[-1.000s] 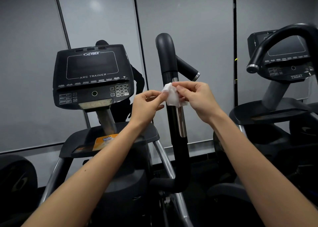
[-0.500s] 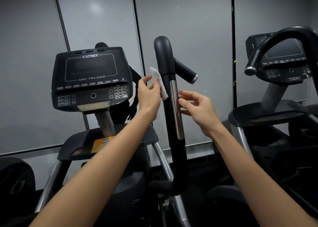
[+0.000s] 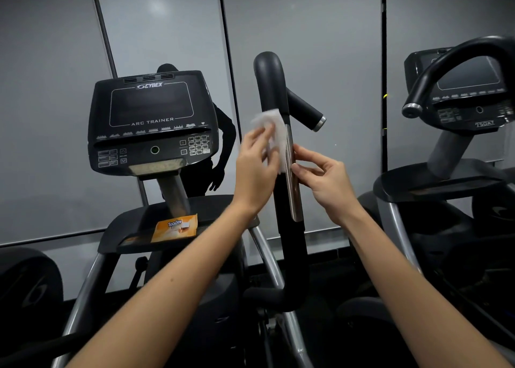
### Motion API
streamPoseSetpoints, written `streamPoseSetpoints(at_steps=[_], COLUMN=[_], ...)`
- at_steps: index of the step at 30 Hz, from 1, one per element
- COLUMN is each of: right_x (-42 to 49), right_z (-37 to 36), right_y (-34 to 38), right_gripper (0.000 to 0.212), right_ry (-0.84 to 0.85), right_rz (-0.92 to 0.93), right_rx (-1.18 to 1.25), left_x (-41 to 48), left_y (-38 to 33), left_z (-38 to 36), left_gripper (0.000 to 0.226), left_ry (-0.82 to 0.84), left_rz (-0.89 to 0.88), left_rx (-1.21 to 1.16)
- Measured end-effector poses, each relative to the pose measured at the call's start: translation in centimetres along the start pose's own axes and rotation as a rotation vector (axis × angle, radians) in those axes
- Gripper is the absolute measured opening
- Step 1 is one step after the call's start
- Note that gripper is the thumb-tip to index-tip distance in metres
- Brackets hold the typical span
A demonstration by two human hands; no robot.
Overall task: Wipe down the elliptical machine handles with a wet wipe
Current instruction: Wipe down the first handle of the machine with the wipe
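The elliptical's black upright handle (image 3: 271,83) rises in the middle of the view, with a metal sensor strip (image 3: 294,189) down its front. A white wet wipe (image 3: 269,125) lies against the handle's left side, just above the strip. My left hand (image 3: 255,167) holds the wipe there, thumb and fingers around its lower part; motion blur hides the exact grip. My right hand (image 3: 324,178) is on the handle's right side, its fingertips touching the metal strip and holding nothing.
A Cybex Arc Trainer console (image 3: 150,122) stands to the left, with an orange wipes packet (image 3: 176,227) on the tray below it. A short side grip (image 3: 306,110) juts out behind the handle. A second machine (image 3: 459,88) with a curved handle stands at right.
Both hands held the wipe in front of the handle; now only my left hand has it, laid on the handle's left side. My right hand let go and touches the strip.
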State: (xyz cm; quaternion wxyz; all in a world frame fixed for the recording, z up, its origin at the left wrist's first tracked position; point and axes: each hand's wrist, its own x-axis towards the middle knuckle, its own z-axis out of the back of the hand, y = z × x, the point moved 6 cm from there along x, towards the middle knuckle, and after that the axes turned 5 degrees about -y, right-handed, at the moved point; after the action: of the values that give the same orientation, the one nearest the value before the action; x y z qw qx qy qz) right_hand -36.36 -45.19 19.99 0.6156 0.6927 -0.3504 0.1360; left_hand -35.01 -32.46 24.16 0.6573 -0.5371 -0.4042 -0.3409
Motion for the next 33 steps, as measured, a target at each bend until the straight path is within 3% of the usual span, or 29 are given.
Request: streamPoseSetpoints(at_steps=[7, 14, 16, 19, 21, 26, 33], right_x=[-0.1, -0.1, 0.0, 0.1, 0.0, -1.1, -5.3], right_z=[0.1, 0.0, 0.0, 0.1, 0.1, 0.5, 1.9], right_y=[-0.1, -0.2, -0.2, -0.1, 0.0, -0.7, -4.2], right_gripper=[0.041, 0.041, 0.04, 0.04, 0.041, 0.04, 0.032], right_ry=[-0.005, 0.008, 0.015, 0.006, 0.006, -0.033, -0.046], right_rz=[-0.005, 0.01, 0.013, 0.025, 0.034, 0.053, -0.023], right_rx=[-0.012, 0.001, -0.002, -0.035, -0.066, -0.075, -0.125], left_x=[-1.0, -3.1, -1.0, 0.6, 0.0, -5.1, -11.4], left_y=[3.7, 1.7, 2.1, 3.3, 4.2, 6.2, 7.5], left_z=[0.6, 0.8, 0.3, -0.9, -1.7, -2.1, 0.6], left_gripper=[0.033, 0.031, 0.032, 0.027, 0.024, 0.026, 0.021], left_ry=[-0.164, -0.068, -0.073, -0.048, 0.009, 0.172, -0.006], left_rz=[0.16, -0.04, 0.108, 0.415, 0.528, 0.65, 0.703], left_rx=[-0.22, -0.123, -0.191, -0.487, -0.619, -0.677, -0.45])
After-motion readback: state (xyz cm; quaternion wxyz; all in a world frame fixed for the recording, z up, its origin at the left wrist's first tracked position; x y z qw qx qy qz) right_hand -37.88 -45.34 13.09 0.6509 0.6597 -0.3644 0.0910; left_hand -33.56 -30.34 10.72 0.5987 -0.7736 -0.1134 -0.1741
